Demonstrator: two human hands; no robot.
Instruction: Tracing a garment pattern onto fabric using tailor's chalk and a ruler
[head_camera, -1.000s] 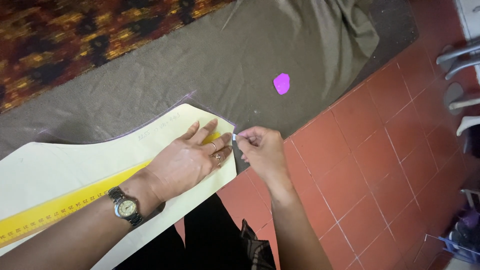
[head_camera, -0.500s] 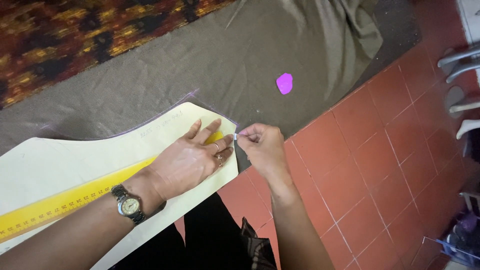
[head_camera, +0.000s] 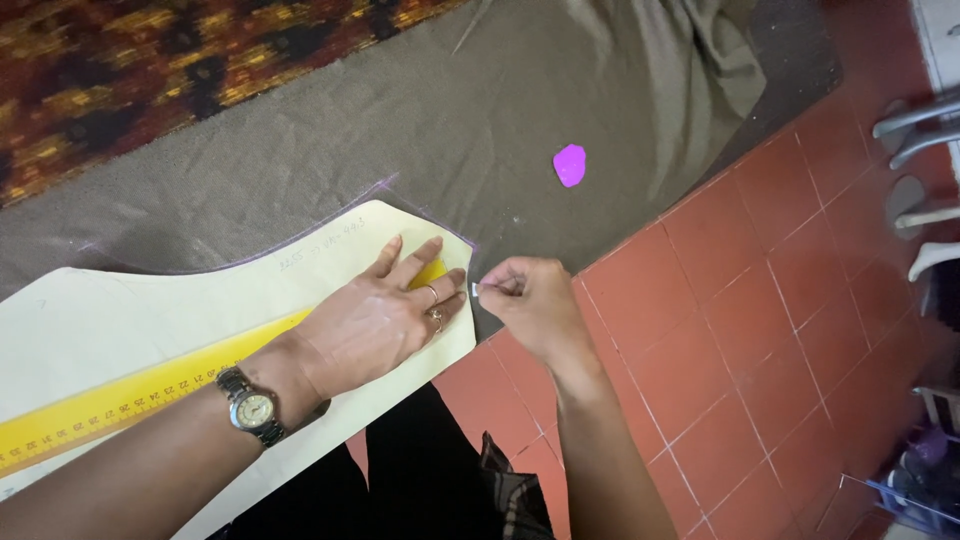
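Observation:
My left hand (head_camera: 385, 315) lies flat, fingers spread, on a yellow ruler (head_camera: 130, 400) that rests on a cream paper pattern piece (head_camera: 120, 320). The pattern lies on grey-brown fabric (head_camera: 400, 130) spread over the floor. My right hand (head_camera: 525, 300) pinches a small white piece of chalk (head_camera: 476, 289) at the pattern's right edge, just beside my left fingertips. Faint purple chalk lines follow the pattern's upper edge. A purple chalk piece (head_camera: 569, 164) sits on the fabric further off. A wristwatch (head_camera: 250, 405) is on my left wrist.
A patterned red and brown carpet (head_camera: 150, 50) lies beyond the fabric. Red floor tiles (head_camera: 760, 320) cover the right side. White chair legs (head_camera: 915, 120) stand at the right edge, and footwear and a clear box sit at the bottom right.
My right hand with the chalk has slid a little down along the pattern's right edge. My left hand stays pressed on the ruler.

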